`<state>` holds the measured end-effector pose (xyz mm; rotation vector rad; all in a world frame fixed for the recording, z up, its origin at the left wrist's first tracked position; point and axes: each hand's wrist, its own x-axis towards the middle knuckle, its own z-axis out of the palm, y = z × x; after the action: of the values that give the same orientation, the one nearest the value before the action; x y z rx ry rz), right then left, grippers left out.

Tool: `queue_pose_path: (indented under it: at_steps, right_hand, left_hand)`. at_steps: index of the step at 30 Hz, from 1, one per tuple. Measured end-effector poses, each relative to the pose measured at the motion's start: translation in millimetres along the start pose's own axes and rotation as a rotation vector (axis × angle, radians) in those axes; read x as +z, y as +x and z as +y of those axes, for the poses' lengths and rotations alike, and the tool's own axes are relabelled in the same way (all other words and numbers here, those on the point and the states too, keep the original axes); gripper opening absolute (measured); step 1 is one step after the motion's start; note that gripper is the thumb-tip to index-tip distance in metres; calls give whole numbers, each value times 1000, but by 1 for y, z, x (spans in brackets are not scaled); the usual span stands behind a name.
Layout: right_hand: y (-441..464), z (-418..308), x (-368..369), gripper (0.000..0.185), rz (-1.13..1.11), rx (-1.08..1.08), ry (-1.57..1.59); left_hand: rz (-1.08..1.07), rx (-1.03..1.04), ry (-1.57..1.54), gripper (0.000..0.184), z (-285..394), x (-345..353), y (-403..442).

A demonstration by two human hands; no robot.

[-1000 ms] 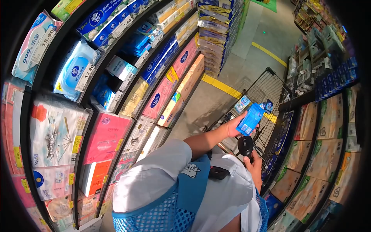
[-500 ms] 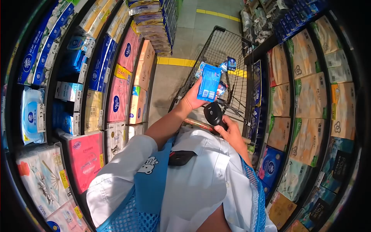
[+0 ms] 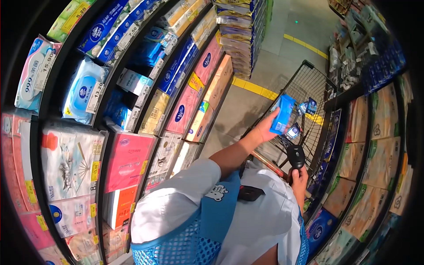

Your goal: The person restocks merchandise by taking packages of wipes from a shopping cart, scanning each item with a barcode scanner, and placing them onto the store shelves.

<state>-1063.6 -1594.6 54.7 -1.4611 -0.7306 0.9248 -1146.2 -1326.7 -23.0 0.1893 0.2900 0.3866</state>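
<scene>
Packet, blue, clamped in fingers of left hand, near shopping cart. Looks light, soft and perhaps slippery; best held across its broad middle. Black handheld scanner clasped by its handle in fingers of right hand.

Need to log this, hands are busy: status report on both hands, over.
Left hand holding blue pack. Right hand gripping black handheld device. Wire cart ahead, small packs inside; shelves flank both sides.
</scene>
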Motion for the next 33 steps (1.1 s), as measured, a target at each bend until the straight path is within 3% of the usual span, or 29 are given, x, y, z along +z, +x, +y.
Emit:
queue_pose_path:
  at_steps: [3, 5, 9, 14, 16, 18, 20, 24, 25, 28, 29, 33]
  right_hand:
    - [-8, 15, -6, 43, 54, 61, 122]
    - [-9, 24, -6, 41, 85, 44, 151]
    - [-8, 18, -4, 42, 163, 81, 195]
    - [-8, 16, -3, 43, 143, 95, 209]
    - [-7, 16, -2, 43, 143, 104, 201]
    - [-7, 10, -1, 43, 153, 118, 191]
    - [-7, 11, -2, 43, 161, 129, 194]
    - [-7, 8, -1, 41, 160, 137, 216]
    - [-6, 9, -1, 40, 156, 136, 221]
    - [-5, 15, -4, 39, 151, 129, 227]
    - [-6, 15, -4, 39, 150, 128, 221]
    - [-6, 13, -3, 38, 152, 123, 216]
  left_hand:
    - [123, 353, 249, 47, 46, 18, -22]
    - [247, 579, 416, 50, 88, 54, -53]
    - [411, 1067, 708, 55, 176, 58, -89]
    - [875, 1282, 699, 65, 260, 81, -152]
    - [1055, 1440, 784, 74, 318, 34, -164]
    - [1070, 1551, 872, 86, 332, 47, -182]
    - [1134, 1566, 904, 86, 342, 64, -196]
    - [1514, 1516, 1150, 95, 380, 54, -210]
    - [1658, 1405, 1173, 90, 384, 60, -212]
    - [1724, 984, 1173, 82, 422, 63, -223]
    - [1771, 953, 1157, 79, 435, 58, -219]
    - [1448, 1142, 905, 71, 475, 53, -201]
